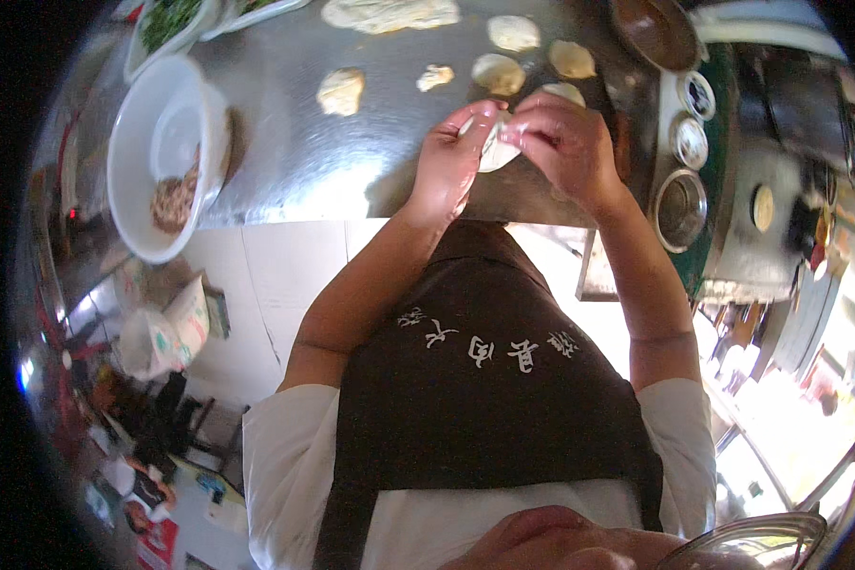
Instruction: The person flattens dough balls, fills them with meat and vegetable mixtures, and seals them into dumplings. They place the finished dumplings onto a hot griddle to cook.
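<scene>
Just above the near edge of the metal worktop (292, 142), both hands are on one piece of pale dough (497, 153). My left hand (452, 153) holds it at its left side, thumb on top. My right hand (566, 142) pinches its upper right edge, with the fingertips of both hands close together. Rounded dough pieces (499, 74) lie beyond the hands, one partly covered by my right hand. Farther left are a small dough scrap (435, 78) and a flattened dough piece (341, 92). A large dough sheet (392, 14) lies at the far edge.
A white plastic bowl (117, 160) with minced filling (176, 201) stands at the left, near a tub of chopped greens (171, 25). At the right are a brown bowl (655, 35), small containers (691, 142), a round metal container (681, 210) and a griddle with a flat dough round (763, 208).
</scene>
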Tool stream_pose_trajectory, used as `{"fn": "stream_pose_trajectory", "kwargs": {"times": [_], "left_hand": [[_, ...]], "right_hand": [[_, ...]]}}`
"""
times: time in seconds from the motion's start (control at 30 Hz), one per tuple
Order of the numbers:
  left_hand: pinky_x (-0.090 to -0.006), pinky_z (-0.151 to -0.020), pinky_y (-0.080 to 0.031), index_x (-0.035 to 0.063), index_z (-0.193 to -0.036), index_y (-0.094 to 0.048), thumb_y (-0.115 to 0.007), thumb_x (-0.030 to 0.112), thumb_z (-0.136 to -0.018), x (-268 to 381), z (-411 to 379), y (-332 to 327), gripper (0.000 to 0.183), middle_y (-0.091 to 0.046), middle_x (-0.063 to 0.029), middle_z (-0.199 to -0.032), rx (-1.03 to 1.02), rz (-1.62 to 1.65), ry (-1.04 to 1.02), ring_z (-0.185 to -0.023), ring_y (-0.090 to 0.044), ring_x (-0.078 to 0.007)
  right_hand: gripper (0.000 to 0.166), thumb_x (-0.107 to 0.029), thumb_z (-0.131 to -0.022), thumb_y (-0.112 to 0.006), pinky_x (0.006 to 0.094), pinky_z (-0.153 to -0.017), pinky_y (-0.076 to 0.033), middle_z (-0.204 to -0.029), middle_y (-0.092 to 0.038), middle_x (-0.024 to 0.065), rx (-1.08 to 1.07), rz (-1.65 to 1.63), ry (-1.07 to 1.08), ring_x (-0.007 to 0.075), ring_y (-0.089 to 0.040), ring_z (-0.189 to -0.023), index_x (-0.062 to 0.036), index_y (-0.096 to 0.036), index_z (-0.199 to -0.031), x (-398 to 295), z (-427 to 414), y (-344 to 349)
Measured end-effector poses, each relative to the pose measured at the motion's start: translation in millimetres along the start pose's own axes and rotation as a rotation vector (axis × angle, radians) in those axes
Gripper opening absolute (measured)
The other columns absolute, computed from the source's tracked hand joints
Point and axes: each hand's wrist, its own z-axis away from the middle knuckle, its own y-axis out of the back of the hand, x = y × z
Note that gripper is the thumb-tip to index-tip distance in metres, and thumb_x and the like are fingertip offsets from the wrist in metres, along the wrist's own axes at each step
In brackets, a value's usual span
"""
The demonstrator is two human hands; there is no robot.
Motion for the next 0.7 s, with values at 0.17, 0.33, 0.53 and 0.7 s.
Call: {"fn": "stream_pose_trajectory", "kwargs": {"times": [0.17,0.33,0.53,0.7], "left_hand": [[-0.026,-0.076,-0.049,-0.0011,-0.098,-0.062,-0.06,0.009,-0.084,-27,-2,-54,0.017,-0.064,-0.0073,-0.092,-0.349,0.002,0.141,-0.082,-0.061,-0.0141],[-0.0277,-0.074,-0.048,-0.0017,-0.092,-0.064,-0.055,0.019,-0.09,-101,-15,-128,0.023,-0.064,-0.0075,-0.09,-0.089,0.128,0.12,-0.079,-0.061,-0.0153],[-0.0281,-0.1,-0.032,-0.0039,-0.112,-0.057,-0.047,0.032,-0.094,-197,27,-267,0.042,-0.057,-0.01,-0.115,-0.566,-0.129,0.026,-0.113,-0.047,-0.0149],[-0.0275,-0.101,-0.032,-0.0031,-0.114,-0.056,-0.047,0.026,-0.094,-254,25,-309,0.036,-0.056,-0.0115,-0.118,-0.541,-0.281,0.115,-0.115,-0.048,-0.016]], "right_hand": [[0.042,-0.026,-0.086,-0.058,0.0319,-0.091,-0.042,-0.121,-0.051,0.009,-0.015,-0.669,-0.549,0.0191,-0.049,-0.111,-0.0049,-0.051,-0.121,34,42,47],[0.064,-0.054,-0.092,-0.031,0.037,-0.098,-0.035,-0.127,-0.048,0.0104,0.498,-1.317,-0.911,0.0217,-0.046,-0.116,-0.004,-0.04,-0.13,58,134,72],[0.03,-0.032,-0.09,-0.047,0.04,-0.084,-0.047,-0.094,-0.062,0.0135,0.774,-1.834,-0.656,0.0273,-0.06,-0.088,-0.0054,-0.056,-0.099,159,266,183],[0.025,-0.024,-0.09,-0.054,0.0358,-0.085,-0.047,-0.101,-0.063,0.0078,0.841,0.186,-0.797,0.0218,-0.06,-0.096,-0.0032,-0.063,-0.102,181,341,328]]}}
